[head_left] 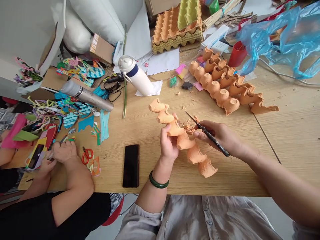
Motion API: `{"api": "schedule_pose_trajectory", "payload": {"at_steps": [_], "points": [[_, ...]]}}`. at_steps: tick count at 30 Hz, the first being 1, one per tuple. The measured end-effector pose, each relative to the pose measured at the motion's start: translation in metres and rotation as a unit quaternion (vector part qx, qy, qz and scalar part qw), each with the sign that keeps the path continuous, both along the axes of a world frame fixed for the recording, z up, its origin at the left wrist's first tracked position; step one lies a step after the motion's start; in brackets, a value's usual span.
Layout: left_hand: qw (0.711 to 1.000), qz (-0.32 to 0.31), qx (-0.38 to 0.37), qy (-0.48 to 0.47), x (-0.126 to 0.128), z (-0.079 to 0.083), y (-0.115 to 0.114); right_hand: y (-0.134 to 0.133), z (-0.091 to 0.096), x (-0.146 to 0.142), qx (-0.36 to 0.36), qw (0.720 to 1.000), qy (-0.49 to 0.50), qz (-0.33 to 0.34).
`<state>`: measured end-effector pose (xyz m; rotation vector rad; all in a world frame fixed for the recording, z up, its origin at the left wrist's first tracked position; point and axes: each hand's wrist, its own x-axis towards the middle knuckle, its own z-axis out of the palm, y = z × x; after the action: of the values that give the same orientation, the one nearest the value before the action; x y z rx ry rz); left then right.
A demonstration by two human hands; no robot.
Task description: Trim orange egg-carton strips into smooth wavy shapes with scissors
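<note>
My left hand (pixel 170 141) is closed around the middle of an orange strip of egg-carton cups (pixel 186 141), which slants over the table toward me. My right hand (pixel 220 135) grips a black-handled knife (pixel 212 137), its thin dark blade pointing up and left beside the strip. Small orange carton scraps (pixel 190 129) lie between the strip and the knife. Farther back, more cut egg-carton strips (pixel 222 85) rest side by side on the table.
Stacked egg trays (pixel 175 30), a white bottle (pixel 138 76) and a red cup (pixel 237 53) stand behind; a blue plastic bag (pixel 282 40) is at right. A phone (pixel 131 165) lies left of me. Beyond it are red scissors (pixel 87 155) and another person's hands (pixel 65 151).
</note>
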<state>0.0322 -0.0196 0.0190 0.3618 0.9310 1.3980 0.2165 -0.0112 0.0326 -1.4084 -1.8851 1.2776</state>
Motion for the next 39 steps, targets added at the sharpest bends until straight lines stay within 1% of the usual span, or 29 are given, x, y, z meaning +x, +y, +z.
{"api": "schedule_pose_trajectory", "payload": {"at_steps": [3, 7, 9, 14, 19, 21, 24, 26, 28, 30, 32, 33, 35, 37, 39], "points": [[1.0, -0.008, 0.006, 0.019, 0.0, -0.001, -0.002, 0.0, -0.002, -0.001, -0.006, 0.999, 0.024, 0.022], [0.999, -0.005, 0.023, 0.038, 0.001, -0.005, -0.002, -0.002, -0.001, -0.001, -0.023, 0.996, 0.048, 0.076], [0.998, -0.009, 0.036, 0.047, 0.001, -0.005, -0.002, -0.002, 0.0, -0.001, -0.026, 0.995, 0.054, 0.085], [0.993, -0.031, 0.042, 0.107, -0.004, -0.003, 0.0, -0.002, 0.002, 0.002, -0.001, 0.998, 0.016, 0.065], [0.985, -0.085, 0.045, 0.141, -0.013, -0.002, 0.002, 0.0, 0.008, 0.007, 0.023, 0.995, -0.027, 0.093], [0.984, -0.098, 0.034, 0.142, -0.015, 0.0, 0.003, 0.0, 0.008, 0.01, 0.03, 0.994, -0.043, 0.098], [0.989, -0.103, 0.002, 0.108, -0.014, 0.005, 0.003, 0.0, 0.007, 0.011, 0.031, 0.994, -0.046, 0.092], [0.992, -0.099, -0.027, 0.07, -0.013, 0.01, 0.003, 0.0, 0.006, 0.011, 0.011, 0.995, -0.03, 0.095], [0.992, -0.108, -0.062, 0.025, -0.014, 0.016, 0.004, 0.0, 0.007, 0.011, -0.036, 0.994, -0.004, 0.103], [0.984, -0.147, -0.098, -0.035, -0.019, 0.02, 0.005, 0.002, 0.009, 0.011, -0.094, 0.99, 0.022, 0.104], [0.968, -0.191, -0.123, -0.106, -0.023, 0.023, 0.007, 0.004, 0.009, 0.012, -0.143, 0.984, 0.047, 0.097], [0.96, -0.203, -0.131, -0.138, -0.024, 0.022, 0.007, 0.005, 0.009, 0.012, -0.162, 0.98, 0.06, 0.093], [0.951, -0.202, -0.137, -0.188, -0.024, 0.02, 0.007, 0.007, 0.006, 0.012, -0.193, 0.973, 0.092, 0.089], [0.95, -0.189, -0.133, -0.208, -0.021, 0.015, 0.006, 0.007, 0.003, 0.01, -0.218, 0.963, 0.132, 0.087], [0.955, -0.182, -0.115, -0.205, -0.017, 0.011, 0.004, 0.007, 0.0, 0.008, -0.246, 0.948, 0.179, 0.087]]}}
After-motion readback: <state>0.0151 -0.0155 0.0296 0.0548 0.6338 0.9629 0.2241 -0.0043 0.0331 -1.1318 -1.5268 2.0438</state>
